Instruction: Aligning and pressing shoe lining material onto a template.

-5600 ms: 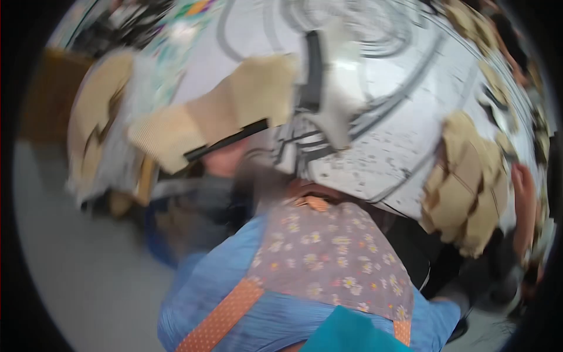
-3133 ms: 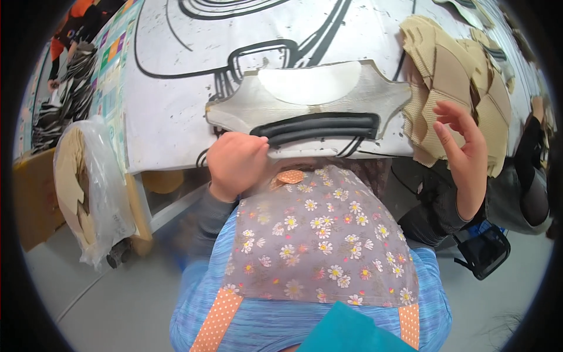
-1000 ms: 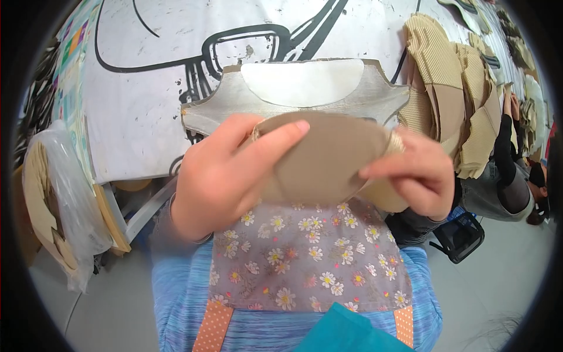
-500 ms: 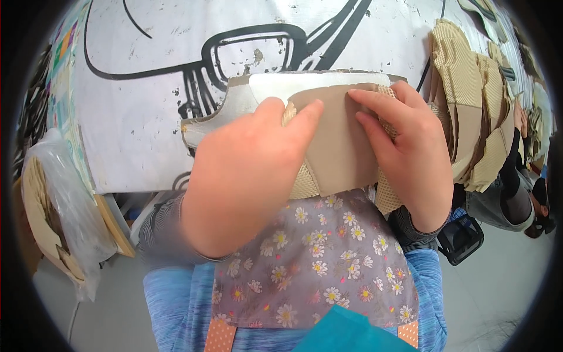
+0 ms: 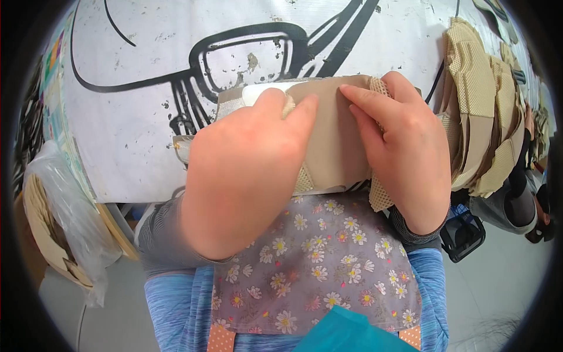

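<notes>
A tan fabric piece (image 5: pixel 339 138) with beige mesh along its sides lies over a greyish panel (image 5: pixel 230 101) at the table's near edge. Part of a white patch (image 5: pixel 267 88) on that panel shows beside the fabric's far left corner. My left hand (image 5: pixel 249 161) is closed on the fabric's left edge, its thumb and index finger at the mesh strip. At the right edge, my right hand (image 5: pixel 410 152) has its fingers bent round the mesh (image 5: pixel 380 190), with the index fingertip on the tan cloth. My palms hide the panel's sides.
Stacked tan-and-mesh fabric pieces (image 5: pixel 478 94) hang over the table's right side. The white table cover (image 5: pixel 141 53) bears black line drawings. At the left stand a clear plastic bag (image 5: pixel 79 199) and more beige pieces (image 5: pixel 44 226). A black stool (image 5: pixel 463 237) and another person (image 5: pixel 507 202) are at the right.
The tan fabric has shifted toward the far edge of the panel and now covers more of the white patch. Both hands keep their hold and have moved slightly with it.
</notes>
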Action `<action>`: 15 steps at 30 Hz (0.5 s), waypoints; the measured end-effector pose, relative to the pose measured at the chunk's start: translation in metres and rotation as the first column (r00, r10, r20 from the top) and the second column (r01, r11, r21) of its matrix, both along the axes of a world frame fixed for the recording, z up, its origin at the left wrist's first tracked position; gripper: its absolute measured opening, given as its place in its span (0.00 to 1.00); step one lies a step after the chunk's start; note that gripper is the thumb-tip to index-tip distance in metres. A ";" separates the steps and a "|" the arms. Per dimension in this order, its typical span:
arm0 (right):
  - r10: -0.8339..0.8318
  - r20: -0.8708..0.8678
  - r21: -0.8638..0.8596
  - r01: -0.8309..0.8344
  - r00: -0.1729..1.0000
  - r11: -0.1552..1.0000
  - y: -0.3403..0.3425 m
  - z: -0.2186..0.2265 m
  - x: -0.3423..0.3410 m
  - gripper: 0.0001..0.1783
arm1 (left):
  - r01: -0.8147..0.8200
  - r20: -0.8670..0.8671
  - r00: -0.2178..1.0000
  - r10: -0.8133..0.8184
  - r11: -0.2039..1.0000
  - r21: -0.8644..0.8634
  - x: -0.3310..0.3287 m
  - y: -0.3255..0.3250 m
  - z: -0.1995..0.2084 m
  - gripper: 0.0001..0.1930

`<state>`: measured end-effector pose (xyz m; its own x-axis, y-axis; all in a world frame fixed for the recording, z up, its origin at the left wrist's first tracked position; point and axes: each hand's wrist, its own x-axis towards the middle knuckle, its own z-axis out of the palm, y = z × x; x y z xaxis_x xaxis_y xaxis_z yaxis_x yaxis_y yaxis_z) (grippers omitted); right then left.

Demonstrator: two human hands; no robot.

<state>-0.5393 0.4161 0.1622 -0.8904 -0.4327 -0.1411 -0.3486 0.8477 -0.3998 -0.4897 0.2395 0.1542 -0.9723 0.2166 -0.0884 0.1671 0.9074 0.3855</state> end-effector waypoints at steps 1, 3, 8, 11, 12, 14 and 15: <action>0.003 0.001 0.010 -0.003 1.000 1.000 0.000 -0.001 -0.001 0.10 | -0.003 0.003 1.000 0.003 1.000 -0.001 0.000 0.000 -0.002 0.14; 0.005 0.003 0.022 -0.005 1.000 1.000 -0.001 -0.001 -0.002 0.11 | -0.001 -0.005 1.000 0.001 1.000 0.015 -0.001 0.001 -0.007 0.14; 0.005 0.020 0.047 -0.005 1.000 0.999 -0.003 0.000 -0.003 0.11 | 0.001 0.008 1.000 -0.001 1.000 0.006 -0.003 -0.001 -0.008 0.14; -0.001 0.030 0.058 -0.001 1.000 0.998 -0.003 0.000 -0.004 0.11 | 0.000 0.014 1.000 0.000 1.000 -0.006 -0.005 0.000 -0.009 0.14; -0.001 0.031 0.059 -0.001 1.000 0.998 -0.004 0.000 -0.003 0.11 | -0.001 0.011 1.000 0.001 1.000 -0.007 -0.005 -0.001 -0.009 0.14; -0.013 0.031 0.060 0.012 0.999 0.998 -0.005 0.000 -0.003 0.11 | 0.000 0.009 1.000 0.000 1.000 -0.004 -0.006 -0.001 -0.009 0.14; -0.013 0.033 0.060 0.011 0.999 0.998 -0.005 0.001 -0.002 0.11 | 0.002 0.006 1.000 -0.002 1.000 -0.002 -0.006 -0.001 -0.010 0.14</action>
